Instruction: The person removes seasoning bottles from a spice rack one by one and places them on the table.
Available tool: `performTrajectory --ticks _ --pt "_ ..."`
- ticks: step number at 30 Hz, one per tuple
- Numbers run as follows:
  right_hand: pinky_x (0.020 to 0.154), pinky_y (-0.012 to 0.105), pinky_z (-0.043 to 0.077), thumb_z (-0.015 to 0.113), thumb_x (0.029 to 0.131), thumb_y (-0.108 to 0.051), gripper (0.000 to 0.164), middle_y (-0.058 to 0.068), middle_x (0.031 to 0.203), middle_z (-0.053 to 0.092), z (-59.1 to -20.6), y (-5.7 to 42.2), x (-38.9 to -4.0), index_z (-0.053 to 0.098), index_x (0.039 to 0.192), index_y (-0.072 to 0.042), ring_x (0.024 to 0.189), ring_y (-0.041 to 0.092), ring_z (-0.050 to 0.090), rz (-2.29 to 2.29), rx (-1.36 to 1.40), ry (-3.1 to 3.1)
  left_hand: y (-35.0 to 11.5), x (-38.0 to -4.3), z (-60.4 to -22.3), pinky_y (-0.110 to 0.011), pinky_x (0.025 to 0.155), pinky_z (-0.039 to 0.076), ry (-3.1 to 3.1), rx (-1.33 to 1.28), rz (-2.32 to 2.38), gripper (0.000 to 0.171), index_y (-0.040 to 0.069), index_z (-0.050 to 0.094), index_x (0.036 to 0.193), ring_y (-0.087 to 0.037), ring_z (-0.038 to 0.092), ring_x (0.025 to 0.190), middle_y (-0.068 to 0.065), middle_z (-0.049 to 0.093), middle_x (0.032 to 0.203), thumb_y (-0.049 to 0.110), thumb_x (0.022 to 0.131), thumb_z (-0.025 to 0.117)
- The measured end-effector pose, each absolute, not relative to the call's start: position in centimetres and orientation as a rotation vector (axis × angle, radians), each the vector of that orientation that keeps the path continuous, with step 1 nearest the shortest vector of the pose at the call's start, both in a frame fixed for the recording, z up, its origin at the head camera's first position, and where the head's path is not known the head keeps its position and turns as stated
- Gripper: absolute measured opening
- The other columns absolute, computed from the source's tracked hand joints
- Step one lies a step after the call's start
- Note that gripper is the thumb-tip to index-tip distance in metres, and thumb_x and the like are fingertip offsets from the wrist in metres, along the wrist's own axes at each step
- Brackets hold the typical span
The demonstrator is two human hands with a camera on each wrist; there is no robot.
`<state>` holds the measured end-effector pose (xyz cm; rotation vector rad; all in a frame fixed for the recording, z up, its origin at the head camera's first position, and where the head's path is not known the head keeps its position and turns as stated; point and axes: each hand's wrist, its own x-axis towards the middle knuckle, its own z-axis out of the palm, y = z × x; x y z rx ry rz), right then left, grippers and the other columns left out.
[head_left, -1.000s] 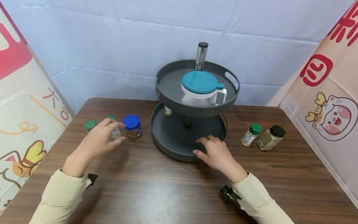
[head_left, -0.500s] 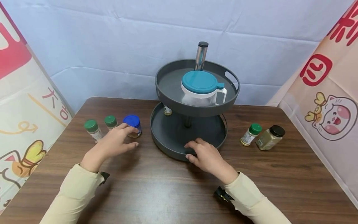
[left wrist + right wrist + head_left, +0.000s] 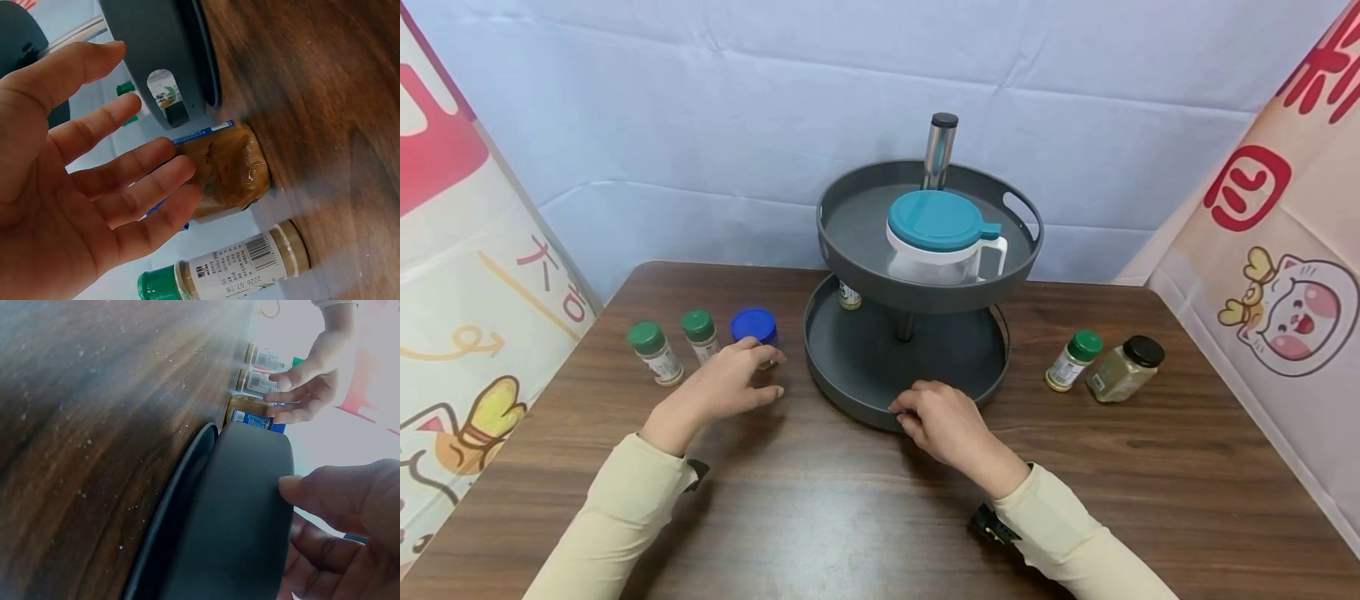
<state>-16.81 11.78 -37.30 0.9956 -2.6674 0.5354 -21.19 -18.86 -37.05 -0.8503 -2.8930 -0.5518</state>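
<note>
Right hand (image 3: 942, 425) is pinching the front rim of the lower tray (image 3: 868, 358), which is sitting on the tabletop (image 3: 827, 517) under the upper tray (image 3: 857, 221). Left hand (image 3: 722, 383) is hovering by the blue-lidded jar (image 3: 754, 323), fingers loosely spread.

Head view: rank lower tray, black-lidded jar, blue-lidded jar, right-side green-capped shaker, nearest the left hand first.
1. Blue-lidded jar, partly behind the left hand.
2. Lower tray, right of the hand.
3. Right-side green-capped shaker, past the tray.
4. Black-lidded jar, farthest right.
</note>
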Motion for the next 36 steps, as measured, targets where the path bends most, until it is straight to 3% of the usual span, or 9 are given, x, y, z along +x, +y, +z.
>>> performTrajectory --ticks 18,28,36 --pt "0.054 0.029 0.05 0.069 0.074 -0.003 0.014 -0.002 0.075 0.063 -37.0 13.0 -16.8 0.073 0.081 -0.014 0.066 0.012 0.057 0.534 0.964 -2.712 -18.6 -20.7 -37.6 -0.047 0.077 0.049 -2.872 -0.887 -0.587 0.039 0.002 0.062 0.107 -0.025 0.055 0.09 -0.016 0.058 0.101 0.023 0.075 0.07" --pt "0.059 0.034 0.051 0.07 0.073 -0.003 0.013 -0.002 0.075 0.063 -36.9 15.0 -16.8 0.073 0.08 -0.014 0.07 0.015 0.057 0.542 0.96 -2.716 -17.6 -19.8 -37.8 -0.048 0.077 0.049 -2.879 -0.945 -0.587 0.04 0.003 0.061 0.109 -0.026 0.056 0.092 -0.016 0.057 0.106 0.023 0.076 0.069" --pt "0.062 0.036 0.051 0.071 0.074 -0.005 0.01 -0.001 0.079 0.065 -36.8 16.6 -17.3 0.073 0.081 -0.012 0.074 0.016 0.058 0.634 0.918 -2.796 -16.1 -19.2 -37.5 -0.043 0.074 0.051 -2.84 -1.015 -0.595 0.036 0.005 0.062 0.108 -0.019 0.055 0.086 -0.01 0.057 0.1 0.022 0.076 0.069"
